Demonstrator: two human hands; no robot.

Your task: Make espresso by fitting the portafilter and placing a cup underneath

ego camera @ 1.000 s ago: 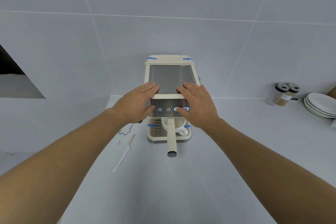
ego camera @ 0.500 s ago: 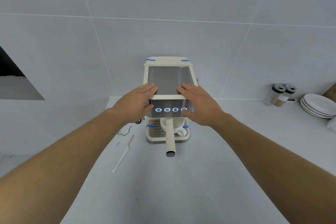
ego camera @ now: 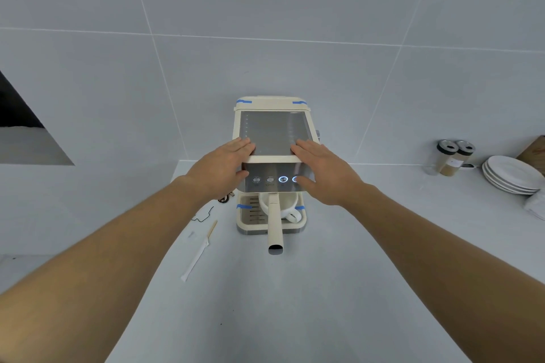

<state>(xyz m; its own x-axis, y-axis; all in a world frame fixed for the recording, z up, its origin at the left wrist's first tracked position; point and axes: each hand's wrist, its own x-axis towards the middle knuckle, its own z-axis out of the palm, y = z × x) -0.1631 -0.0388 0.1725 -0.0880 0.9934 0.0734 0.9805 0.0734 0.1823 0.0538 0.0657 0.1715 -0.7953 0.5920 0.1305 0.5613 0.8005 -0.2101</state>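
A cream espresso machine (ego camera: 272, 130) with a steel top and blue tape marks stands against the tiled wall. Its portafilter (ego camera: 275, 224) sits in the group head, the long cream handle pointing toward me. A white cup (ego camera: 287, 203) stands on the drip tray (ego camera: 250, 216) under it. My left hand (ego camera: 219, 169) rests flat on the machine's front left corner. My right hand (ego camera: 324, 172) lies on the front right corner, its thumb at the rightmost of the round buttons (ego camera: 283, 179). Two right buttons glow blue; the two left ones are dark.
A wrapped wooden stirrer (ego camera: 199, 250) and a thin dark wire (ego camera: 203, 215) lie on the counter left of the machine. Two lidded jars (ego camera: 449, 158) and a stack of white plates (ego camera: 511, 175) stand at the right. A dark wall opening (ego camera: 17, 115) is at the far left.
Half a second ago all the buttons glowed blue; now only the two on the right are lit. Both hands stay on the machine's front corners, the right thumb pressing near the rightmost button.
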